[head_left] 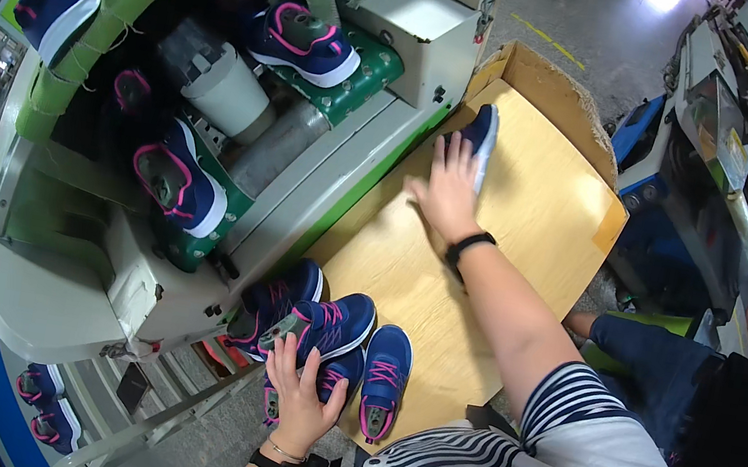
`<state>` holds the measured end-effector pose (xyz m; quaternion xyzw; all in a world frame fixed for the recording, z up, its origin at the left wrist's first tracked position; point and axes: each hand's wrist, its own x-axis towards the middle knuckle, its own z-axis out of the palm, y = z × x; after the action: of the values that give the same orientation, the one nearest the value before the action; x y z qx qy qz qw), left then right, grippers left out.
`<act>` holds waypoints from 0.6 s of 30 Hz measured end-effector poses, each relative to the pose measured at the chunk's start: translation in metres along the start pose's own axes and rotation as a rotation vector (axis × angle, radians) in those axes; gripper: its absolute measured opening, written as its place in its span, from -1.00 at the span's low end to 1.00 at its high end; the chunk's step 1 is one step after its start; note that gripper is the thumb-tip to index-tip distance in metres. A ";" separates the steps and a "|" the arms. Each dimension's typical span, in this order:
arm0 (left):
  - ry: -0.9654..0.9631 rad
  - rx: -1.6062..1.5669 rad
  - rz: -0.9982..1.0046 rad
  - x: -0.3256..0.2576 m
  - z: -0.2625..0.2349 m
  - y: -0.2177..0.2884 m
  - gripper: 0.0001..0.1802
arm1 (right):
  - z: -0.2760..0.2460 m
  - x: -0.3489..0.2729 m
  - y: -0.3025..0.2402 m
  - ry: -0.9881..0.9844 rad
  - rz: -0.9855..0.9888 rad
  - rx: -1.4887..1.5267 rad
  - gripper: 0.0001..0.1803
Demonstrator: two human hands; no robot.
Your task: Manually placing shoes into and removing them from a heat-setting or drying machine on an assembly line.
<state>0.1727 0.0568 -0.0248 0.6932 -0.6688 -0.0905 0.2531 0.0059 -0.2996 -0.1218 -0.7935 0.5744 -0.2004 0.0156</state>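
Observation:
My right hand (449, 189) reaches to the far end of a wooden board (518, 217). Its fingers are stretched, thumb apart, resting against a navy sneaker (480, 133) with a white sole; part of that shoe is hidden under the fingers. My left hand (298, 405) is spread open at the board's near left corner, beside a navy sneaker with pink laces (342, 321). That shoe lies on a cluster of similar ones, including another sneaker (279, 292); whether my fingertips touch it I cannot tell. A single sneaker (385, 382) stands right of the cluster.
Left of the board stands a machine (290, 210) holding one sneaker (306, 42) and another sneaker (177, 178) on green pads. More sneakers (58, 3) hang on its green rim. A cardboard wall (562, 97) edges the board's far end. A person in dark clothes (666, 368) is at the right.

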 end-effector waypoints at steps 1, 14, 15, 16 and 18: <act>-0.016 0.014 -0.049 -0.008 0.000 -0.001 -0.10 | -0.023 -0.011 0.002 -0.106 -0.023 -0.048 0.19; 0.005 -0.443 0.046 0.068 0.103 0.086 -0.14 | -0.070 -0.227 0.059 -0.136 0.303 1.056 0.02; -0.071 -0.452 -0.087 0.073 0.124 0.107 -0.06 | -0.084 -0.262 0.052 -0.163 0.313 1.222 0.00; -0.123 -0.474 -0.182 0.064 0.150 0.123 -0.06 | -0.093 -0.296 0.056 -0.336 0.377 1.261 -0.05; -0.151 -0.485 -0.285 0.051 0.186 0.121 -0.06 | -0.111 -0.351 0.065 -0.672 0.464 1.184 -0.16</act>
<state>-0.0158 -0.0333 -0.1163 0.6908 -0.5405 -0.3336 0.3455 -0.1816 0.0236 -0.1415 -0.5283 0.4873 -0.2148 0.6613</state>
